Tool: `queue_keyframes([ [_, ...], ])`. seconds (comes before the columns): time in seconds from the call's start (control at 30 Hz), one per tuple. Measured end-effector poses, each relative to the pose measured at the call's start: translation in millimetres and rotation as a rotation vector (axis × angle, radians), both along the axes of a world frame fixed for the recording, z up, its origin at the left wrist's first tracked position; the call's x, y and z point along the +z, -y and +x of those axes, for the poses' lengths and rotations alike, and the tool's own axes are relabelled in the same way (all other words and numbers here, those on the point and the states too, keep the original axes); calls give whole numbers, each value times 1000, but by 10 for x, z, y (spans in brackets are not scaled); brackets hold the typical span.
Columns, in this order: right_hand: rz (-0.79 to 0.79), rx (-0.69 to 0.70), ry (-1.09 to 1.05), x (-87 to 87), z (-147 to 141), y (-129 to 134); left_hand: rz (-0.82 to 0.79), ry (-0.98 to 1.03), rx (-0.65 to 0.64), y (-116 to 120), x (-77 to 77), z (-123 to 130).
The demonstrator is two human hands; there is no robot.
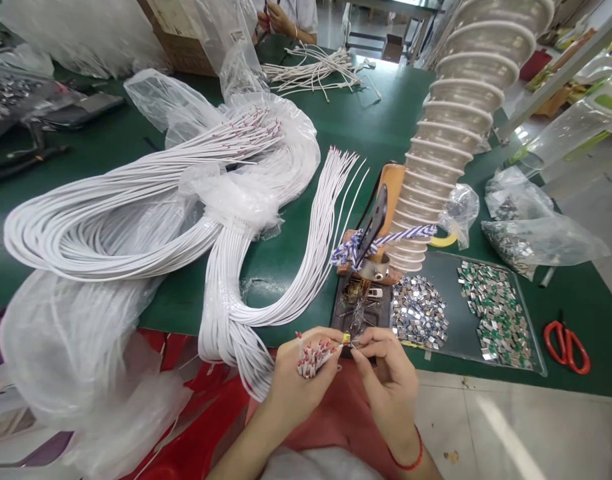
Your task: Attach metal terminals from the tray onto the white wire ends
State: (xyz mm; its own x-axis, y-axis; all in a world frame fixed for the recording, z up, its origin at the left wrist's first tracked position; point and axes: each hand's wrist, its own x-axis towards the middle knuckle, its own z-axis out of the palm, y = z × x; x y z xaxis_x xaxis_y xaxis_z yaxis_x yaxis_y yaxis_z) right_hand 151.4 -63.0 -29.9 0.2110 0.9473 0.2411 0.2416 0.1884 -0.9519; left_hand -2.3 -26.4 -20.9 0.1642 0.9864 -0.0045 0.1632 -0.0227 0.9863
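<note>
My left hand (300,377) is closed around a bunch of white cables (313,360), whose red-tipped ends stick up from the fist. Its thumb and forefinger meet near a small yellow piece (345,339). Beside it my right hand (386,373), with a red band at the wrist, is pinched on something too small to make out, close to the left fingertips. Just beyond the hands stands a dark fixture (359,310) with a wooden block and blue-and-white cord. Large coils of white cable (111,200), partly wrapped in plastic, lie to the left.
A tray (451,313) at the right holds heaps of small metal parts. Red-handled scissors (567,347) lie at the far right. A ribbed clear hose (446,133) rises behind the fixture. Bags of parts (536,233) lie beyond the tray. Another person's hand (281,20) shows at the top.
</note>
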Motion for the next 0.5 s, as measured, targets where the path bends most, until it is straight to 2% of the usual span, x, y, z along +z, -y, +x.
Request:
queue_keyframes([
  [0.17,-8,1,11,-7,18,28,-35,-17,10,15,-20,9],
  [0.5,9,-3,2,-5,49,41,-94,24,10,1,43,26],
])
